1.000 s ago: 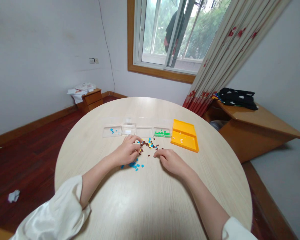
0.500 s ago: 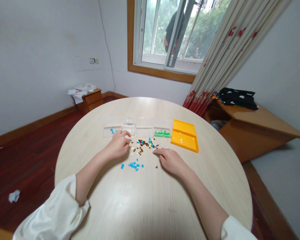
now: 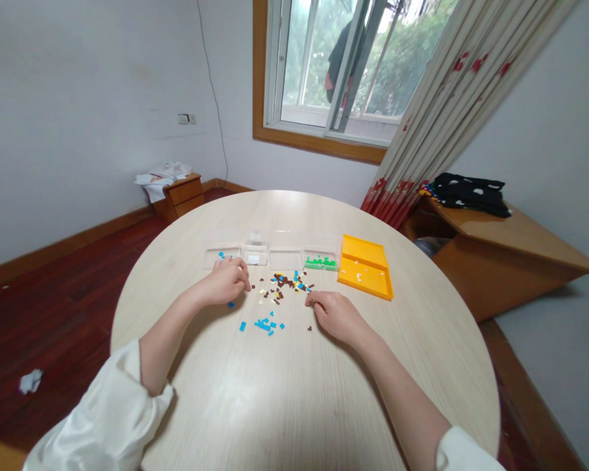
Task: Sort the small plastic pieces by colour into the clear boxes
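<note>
A mixed pile of small toy bricks (image 3: 285, 281), mostly brown with some blue, yellow and cream, lies mid-table. Left of it, my left hand (image 3: 226, 281) is closed with curled fingers just in front of a clear box (image 3: 209, 260) that holds a few blue bricks. Whatever its fingertips may hold is hidden. A blue brick (image 3: 231, 304) lies just below that hand. At the pile's right edge my right hand (image 3: 334, 314) rests with thumb and forefinger drawn together; anything between them is too small to make out. Nearer me is a group of blue bricks (image 3: 265, 324).
More clear boxes stand in a row behind the pile, one with green bricks (image 3: 321, 261). An open yellow case (image 3: 366, 291) with several white pieces sits at the right. A lone brown brick (image 3: 309, 328) lies near my right hand. The round table (image 3: 285, 412) has a curved edge.
My left hand has drawn left, away from the pile, uncovering a small brown brick and a blue one. My right forefinger has curled in from a stretched pose. The view has shifted slightly.
</note>
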`<state>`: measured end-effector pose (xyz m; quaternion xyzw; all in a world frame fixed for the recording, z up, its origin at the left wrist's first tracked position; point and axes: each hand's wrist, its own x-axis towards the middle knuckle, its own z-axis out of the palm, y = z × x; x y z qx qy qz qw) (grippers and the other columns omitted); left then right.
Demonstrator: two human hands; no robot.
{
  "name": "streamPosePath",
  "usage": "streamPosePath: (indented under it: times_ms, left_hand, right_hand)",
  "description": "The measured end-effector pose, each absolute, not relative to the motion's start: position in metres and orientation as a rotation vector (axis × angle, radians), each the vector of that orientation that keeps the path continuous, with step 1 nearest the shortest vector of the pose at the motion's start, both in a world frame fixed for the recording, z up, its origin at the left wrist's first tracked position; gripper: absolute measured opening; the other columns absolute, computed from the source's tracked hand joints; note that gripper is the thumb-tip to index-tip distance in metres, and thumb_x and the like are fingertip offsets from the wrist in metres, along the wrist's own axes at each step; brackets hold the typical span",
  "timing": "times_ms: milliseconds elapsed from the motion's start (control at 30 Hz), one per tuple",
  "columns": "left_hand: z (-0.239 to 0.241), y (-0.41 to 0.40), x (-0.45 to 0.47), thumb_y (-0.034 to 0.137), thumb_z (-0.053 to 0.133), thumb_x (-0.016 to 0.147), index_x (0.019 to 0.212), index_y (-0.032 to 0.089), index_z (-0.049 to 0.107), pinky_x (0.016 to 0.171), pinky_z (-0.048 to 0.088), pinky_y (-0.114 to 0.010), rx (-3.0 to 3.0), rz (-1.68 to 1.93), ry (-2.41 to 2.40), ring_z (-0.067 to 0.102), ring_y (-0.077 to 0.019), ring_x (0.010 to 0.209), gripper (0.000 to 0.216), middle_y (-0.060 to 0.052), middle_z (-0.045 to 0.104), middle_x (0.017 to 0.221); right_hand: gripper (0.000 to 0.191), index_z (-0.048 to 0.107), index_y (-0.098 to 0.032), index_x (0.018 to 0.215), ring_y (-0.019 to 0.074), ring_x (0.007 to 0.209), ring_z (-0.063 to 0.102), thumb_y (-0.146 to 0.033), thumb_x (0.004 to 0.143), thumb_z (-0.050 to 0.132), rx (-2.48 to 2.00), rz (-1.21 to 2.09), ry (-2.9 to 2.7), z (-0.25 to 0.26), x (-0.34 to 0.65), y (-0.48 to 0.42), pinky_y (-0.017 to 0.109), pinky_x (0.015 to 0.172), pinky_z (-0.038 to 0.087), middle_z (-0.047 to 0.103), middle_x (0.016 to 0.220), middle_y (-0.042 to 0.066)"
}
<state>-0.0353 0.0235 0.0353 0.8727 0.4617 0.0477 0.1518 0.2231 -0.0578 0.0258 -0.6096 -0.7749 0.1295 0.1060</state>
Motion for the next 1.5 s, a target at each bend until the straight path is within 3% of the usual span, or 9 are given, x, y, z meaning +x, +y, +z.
streamPosePath:
  times_ms: [100,333,567,700,967,1100,1200,1367,1500]
  left_hand:
    - [0.029,0.021,-0.030,0.012,0.042,0.077,0.093,0.026,0.072,0.094,0.029,-0.044,2.547,0.247,1.208,0.044,-0.0245,0.101,0.036,-0.006,0.053,0.104]
    - [0.023,0.028,-0.026,0.013,0.041,0.075,0.065,0.015,0.067,0.087,0.033,-0.043,2.549,0.441,1.408,0.048,-0.0239,0.092,0.028,-0.009,0.058,0.093]
    - [0.017,0.024,-0.022,0.010,0.039,0.076,0.096,0.019,0.070,0.087,0.035,-0.044,2.596,0.348,1.348,0.052,-0.0267,0.096,0.038,-0.010,0.062,0.097]
    - [0.019,0.018,-0.015,0.008,0.039,0.075,0.102,0.019,0.068,0.088,0.036,-0.041,2.581,0.336,1.193,0.055,-0.0240,0.095,0.041,-0.009,0.063,0.097]
    - [0.020,0.024,-0.019,0.006,0.041,0.069,0.069,0.013,0.066,0.071,0.043,-0.027,2.477,0.506,1.151,0.057,-0.0168,0.072,0.026,-0.006,0.065,0.074]
    - [0.022,0.025,-0.020,0.007,0.040,0.069,0.066,0.014,0.063,0.064,0.041,-0.026,2.480,0.492,1.223,0.055,-0.0158,0.066,0.024,-0.004,0.063,0.070]
    - [0.023,0.024,-0.020,0.008,0.041,0.068,0.067,0.015,0.064,0.065,0.041,-0.026,2.511,0.494,1.214,0.056,-0.0160,0.068,0.024,-0.004,0.063,0.071]
    - [0.021,0.024,-0.021,0.009,0.043,0.068,0.067,0.016,0.066,0.071,0.043,-0.027,2.543,0.452,1.154,0.057,-0.0168,0.072,0.024,-0.005,0.063,0.074]
    - [0.020,0.025,-0.022,0.010,0.042,0.067,0.065,0.016,0.065,0.068,0.043,-0.026,2.538,0.452,1.173,0.056,-0.0161,0.070,0.024,-0.005,0.063,0.072]
  right_hand:
    - [0.034,0.068,-0.017,0.095,0.0172,0.095,0.063,-0.008,0.083,0.037,-1.780,0.385,-2.273,0.025,0.223,-0.058,0.025,0.083,0.043,0.071,0.099,0.006]
    - [0.031,0.067,-0.019,0.090,0.0166,0.091,0.063,-0.009,0.083,0.039,-1.884,0.302,-2.210,0.031,0.227,-0.058,0.024,0.078,0.041,0.071,0.096,0.005]
    - [0.029,0.067,-0.019,0.083,0.0186,0.081,0.063,-0.012,0.083,0.039,-2.098,0.149,-2.023,0.040,0.241,-0.057,0.025,0.066,0.038,0.071,0.086,0.006]
    - [0.030,0.068,-0.019,0.089,0.0210,0.085,0.063,-0.012,0.084,0.039,-2.168,0.128,-1.954,0.042,0.246,-0.056,0.026,0.067,0.038,0.070,0.090,0.009]
    - [0.032,0.068,-0.018,0.082,0.0231,0.081,0.063,-0.017,0.085,0.036,-2.338,0.045,-1.908,0.048,0.259,-0.056,0.028,0.061,0.036,0.070,0.088,0.012]
    - [0.032,0.068,-0.019,0.079,0.0215,0.078,0.063,-0.018,0.084,0.036,-2.389,0.002,-1.767,0.049,0.276,-0.055,0.027,0.058,0.036,0.070,0.085,0.011]
    - [0.030,0.068,-0.020,0.082,0.0197,0.080,0.063,-0.016,0.082,0.038,-2.325,0.040,-1.699,0.043,0.283,-0.052,0.026,0.062,0.040,0.071,0.087,0.008]
    - [0.031,0.066,-0.018,0.093,0.0185,0.096,0.059,-0.010,0.080,0.039,-1.901,0.157,-1.900,0.026,0.272,-0.048,0.031,0.085,0.042,0.067,0.099,0.007]
    - [0.030,0.066,-0.017,0.091,0.0176,0.092,0.056,-0.008,0.080,0.039,-1.672,0.232,-2.071,0.018,0.258,-0.049,0.031,0.086,0.043,0.062,0.093,0.007]
